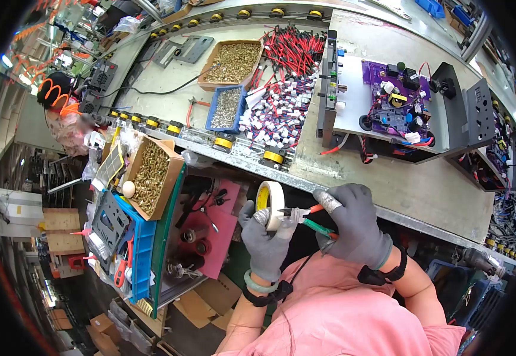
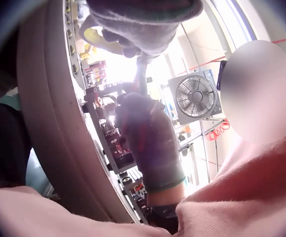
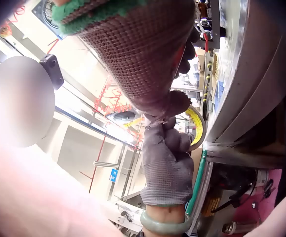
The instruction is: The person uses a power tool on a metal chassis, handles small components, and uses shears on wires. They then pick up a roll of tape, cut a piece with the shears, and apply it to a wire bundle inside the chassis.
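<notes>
My gloved left hand [image 1: 265, 246] holds a roll of pale tape [image 1: 276, 204] with a yellow inner core; the same roll [image 3: 198, 129] shows past the fingers in the right wrist view. My gloved right hand [image 1: 359, 231] grips pliers with one red handle and one green handle [image 1: 317, 227]. The pliers' head points left, close beside the tape roll and the left fingertips. Silvery wrapping covers a digit on each glove. Both hands are near each other, in front of the bench's front edge.
On the bench [image 1: 448, 204] stands an open metal chassis with a purple circuit board [image 1: 382, 101]. Behind lie red wires [image 1: 290, 50], white connectors [image 1: 276, 113], a cardboard box of brass parts [image 1: 232, 62] and a blue bin [image 1: 225, 110]. Another parts box [image 1: 151, 175] stands left.
</notes>
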The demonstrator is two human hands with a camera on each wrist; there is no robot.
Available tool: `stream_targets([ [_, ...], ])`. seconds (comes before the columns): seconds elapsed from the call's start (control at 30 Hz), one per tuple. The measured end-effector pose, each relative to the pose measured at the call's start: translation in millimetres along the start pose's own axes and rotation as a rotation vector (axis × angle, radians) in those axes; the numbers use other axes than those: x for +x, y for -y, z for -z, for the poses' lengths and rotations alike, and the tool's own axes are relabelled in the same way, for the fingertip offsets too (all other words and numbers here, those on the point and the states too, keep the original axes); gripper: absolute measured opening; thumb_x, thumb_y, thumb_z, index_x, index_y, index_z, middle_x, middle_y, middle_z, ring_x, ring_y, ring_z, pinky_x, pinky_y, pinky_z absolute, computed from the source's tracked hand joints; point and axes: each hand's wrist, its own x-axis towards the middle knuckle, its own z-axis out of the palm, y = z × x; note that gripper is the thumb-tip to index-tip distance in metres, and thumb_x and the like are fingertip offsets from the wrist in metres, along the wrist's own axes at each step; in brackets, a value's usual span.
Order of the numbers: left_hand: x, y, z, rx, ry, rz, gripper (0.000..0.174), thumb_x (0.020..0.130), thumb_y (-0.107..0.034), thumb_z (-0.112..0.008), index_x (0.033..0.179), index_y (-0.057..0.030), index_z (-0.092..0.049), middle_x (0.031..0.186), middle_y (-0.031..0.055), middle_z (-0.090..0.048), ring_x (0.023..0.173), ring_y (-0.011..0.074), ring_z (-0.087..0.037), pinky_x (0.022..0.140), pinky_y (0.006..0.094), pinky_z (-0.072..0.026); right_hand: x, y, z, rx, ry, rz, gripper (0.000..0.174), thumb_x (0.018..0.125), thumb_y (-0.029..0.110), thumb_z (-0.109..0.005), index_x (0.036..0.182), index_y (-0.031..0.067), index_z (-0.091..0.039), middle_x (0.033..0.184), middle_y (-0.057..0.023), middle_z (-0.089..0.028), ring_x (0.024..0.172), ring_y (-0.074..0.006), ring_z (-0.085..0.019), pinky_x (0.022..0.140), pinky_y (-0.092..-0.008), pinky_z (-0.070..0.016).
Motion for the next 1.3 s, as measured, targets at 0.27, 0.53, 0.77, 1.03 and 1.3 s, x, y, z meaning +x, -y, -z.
stream_targets([
  [0.27,1,3,6,0.093,0.040,-0.119,0.016,0.077,-0.017,-0.080,0.081,-0.0051,-0.070,0.072,0.0034,-0.066,0.087,0.0206,-0.059,0.104,0.0403,-0.0365,-4,-3,-4,0.020,0.015,-0.001,0.068,0.059,0.020,-0.078,0.123,0.0055,-0.062,0.106,-0.0097,-0.058,0.097,-0.0311,-0.056,0.087,-0.0463,-0.0422],
  [0.53,2,2,0,-0.063,-0.009,0.001,0.013,0.077,-0.015,-0.078,0.081,-0.0040,-0.072,0.073,0.0033,-0.067,0.091,0.0203,-0.059,0.104,0.0405,-0.0367,0,-2,-2,0.015,0.026,0.009,0.069,0.058,0.020,-0.078,0.124,0.0052,-0.061,0.106,-0.0096,-0.058,0.097,-0.0311,-0.056,0.086,-0.0459,-0.0421],
  [0.77,5,1,5,-0.049,0.053,-0.004,0.011,0.076,-0.012,-0.078,0.081,-0.0040,-0.072,0.074,0.0039,-0.069,0.090,0.0207,-0.060,0.103,0.0380,-0.0381,0,-1,-2,-0.020,0.007,0.010,0.072,0.057,0.019,-0.079,0.125,0.0049,-0.061,0.106,-0.0096,-0.058,0.098,-0.0307,-0.056,0.086,-0.0464,-0.0422],
  [1.03,2,-9,-1,-0.172,0.023,0.173,0.010,0.080,-0.011,-0.073,0.085,-0.0026,-0.071,0.074,0.0024,-0.067,0.078,0.0150,-0.060,0.106,0.0389,-0.0381,3,0,-1,-0.009,-0.033,0.036,0.072,0.056,0.015,-0.077,0.125,0.0029,-0.060,0.104,-0.0107,-0.058,0.094,-0.0319,-0.055,0.085,-0.0466,-0.0417],
  [1.3,6,-3,8,0.119,0.087,-0.076,0.014,0.082,-0.020,-0.073,0.085,-0.0064,-0.074,0.075,0.0013,-0.071,0.080,0.0153,-0.063,0.109,0.0382,-0.0331,0,2,-4,-0.043,-0.030,0.038,0.070,0.058,0.016,-0.077,0.124,0.0028,-0.060,0.105,-0.0107,-0.058,0.095,-0.0311,-0.056,0.086,-0.0471,-0.0417],
])
